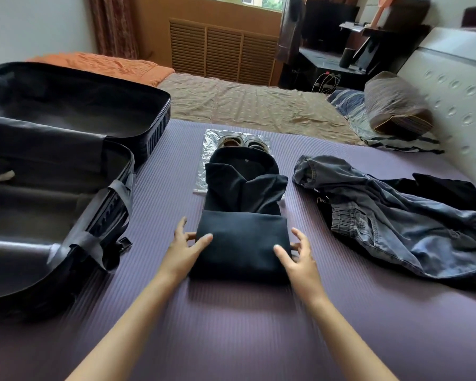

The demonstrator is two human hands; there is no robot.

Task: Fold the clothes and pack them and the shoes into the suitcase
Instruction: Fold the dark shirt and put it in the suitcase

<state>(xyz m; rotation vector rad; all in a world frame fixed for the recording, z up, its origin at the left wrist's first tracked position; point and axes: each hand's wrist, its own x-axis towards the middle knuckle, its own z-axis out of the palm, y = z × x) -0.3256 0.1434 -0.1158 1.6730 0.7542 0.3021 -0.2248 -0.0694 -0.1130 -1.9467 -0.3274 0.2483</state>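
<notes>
A black garment point(242, 215) lies on the purple mat point(231, 325), its near end folded up over itself into a flat block. My left hand point(186, 247) is at the block's left edge, thumb on top and fingers at the side. My right hand point(297, 255) is at its right edge in the same way. A pair of brown shoes point(241, 141) sits on a clear plastic bag point(212, 149) just beyond the garment. Blue jeans point(396, 221) lie crumpled to the right, with a dark garment point(448, 191) behind them. The open black suitcase point(52, 174) lies at the left.
A brown bedsheet point(245, 105) covers the far side of the bed. A pillow point(396, 105) and a striped cloth point(368, 125) lie by the white headboard point(462, 100) at the right. An orange blanket point(102, 64) lies behind the suitcase.
</notes>
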